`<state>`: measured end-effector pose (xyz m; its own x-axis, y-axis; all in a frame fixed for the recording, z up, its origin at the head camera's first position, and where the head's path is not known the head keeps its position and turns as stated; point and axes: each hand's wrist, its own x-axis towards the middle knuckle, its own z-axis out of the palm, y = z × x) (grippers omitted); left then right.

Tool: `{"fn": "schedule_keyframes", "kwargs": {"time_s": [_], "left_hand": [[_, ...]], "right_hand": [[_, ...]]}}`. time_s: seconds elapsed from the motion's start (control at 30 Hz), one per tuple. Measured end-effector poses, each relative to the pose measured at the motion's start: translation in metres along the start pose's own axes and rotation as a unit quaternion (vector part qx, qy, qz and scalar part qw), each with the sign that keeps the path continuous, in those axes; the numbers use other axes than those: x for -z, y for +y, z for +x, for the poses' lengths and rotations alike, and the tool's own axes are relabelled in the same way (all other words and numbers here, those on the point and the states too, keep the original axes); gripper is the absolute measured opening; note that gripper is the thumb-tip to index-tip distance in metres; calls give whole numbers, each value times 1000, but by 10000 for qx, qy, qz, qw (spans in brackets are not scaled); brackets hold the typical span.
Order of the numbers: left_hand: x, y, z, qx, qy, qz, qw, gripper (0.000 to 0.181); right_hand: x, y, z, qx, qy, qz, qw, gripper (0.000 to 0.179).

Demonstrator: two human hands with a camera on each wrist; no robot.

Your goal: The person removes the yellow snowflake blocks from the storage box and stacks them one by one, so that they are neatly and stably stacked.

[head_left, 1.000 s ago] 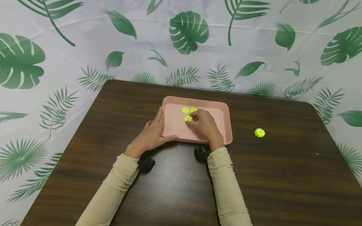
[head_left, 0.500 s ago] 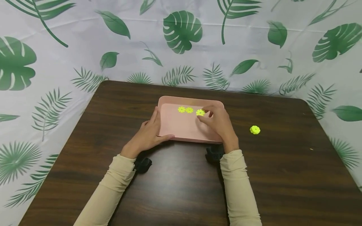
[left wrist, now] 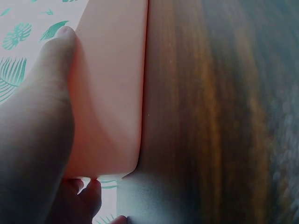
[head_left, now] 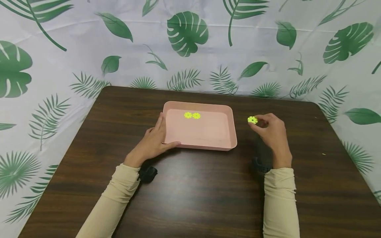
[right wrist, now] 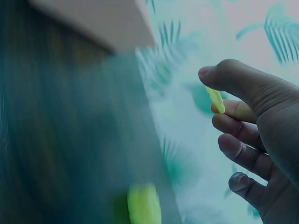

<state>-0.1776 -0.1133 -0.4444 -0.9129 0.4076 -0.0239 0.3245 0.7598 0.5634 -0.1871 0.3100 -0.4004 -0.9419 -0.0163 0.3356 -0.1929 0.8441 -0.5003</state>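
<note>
Leaf-print cloth: the white cloth (head_left: 190,72) hung behind and to both sides of the table, printed with green leaves.
Dark table: the wood-grained table (head_left: 196,191) lay under everything.
Left sleeve: the cream left sleeve (head_left: 113,198) came up from the lower edge, with a black device (head_left: 148,174) at its wrist.
Left hand: the left hand (head_left: 151,142) rested at the tray's near left corner, thumb along the near wall, fingers straight along the left side; it was spread wide, touching the tray without closing on it.
Pink tray: the shallow pink tray (head_left: 205,132) lay flat on the table.
Yellow flowers: a left flower (head_left: 188,115) and a right flower (head_left: 196,115) lay flat in the tray, side by side near its far wall, slightly left of the middle.
Held flower: the held flower (head_left: 252,120), yellow too, was to the right of the tray, clear of it and off the table.
Right hand: the right hand (head_left: 273,132) pinched that piece between thumb and forefinger, parted only by it; the other fingers were bent.
Yellow lump: in the right wrist view, a blurred yellow lump (right wrist: 144,204) sat on the table.
Right sleeve: the cream right sleeve (head_left: 281,201) stretched below that hand.
</note>
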Motion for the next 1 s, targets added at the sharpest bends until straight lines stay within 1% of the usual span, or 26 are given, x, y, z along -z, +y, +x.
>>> {"fn": "schedule_keyframes", "kwargs": {"time_s": [0.1, 0.2, 0.27, 0.37, 0.5, 0.6, 1.0], "left_hand": [[0, -1, 0, -7, -8, -26, 10000, 119], [1, -1, -1, -14, -10, -24, 10000, 118], [2, 0, -1, -3, -28, -22, 10000, 119], [2, -1, -2, 20, -44, -30, 10000, 119], [2, -1, -2, 54, -60, -66, 9999, 118], [2, -1, -3, 59, -80, -92, 9999, 117], [1, 0, 0, -23, -2, -109, 9999, 117]], "right_hand": [[13, 24, -11, -243, -53, -186, 9995, 40], [22, 43, -20, -507, -133, -307, 9982, 42], [26, 53, -24, -675, -222, -362, 9968, 43], [27, 61, -28, -899, -416, -366, 9944, 46], [24, 65, -30, -1046, -678, -293, 9918, 48], [20, 65, -30, -1091, -784, -235, 9907, 47], [15, 63, -30, -1089, -868, -206, 9900, 46]]}}
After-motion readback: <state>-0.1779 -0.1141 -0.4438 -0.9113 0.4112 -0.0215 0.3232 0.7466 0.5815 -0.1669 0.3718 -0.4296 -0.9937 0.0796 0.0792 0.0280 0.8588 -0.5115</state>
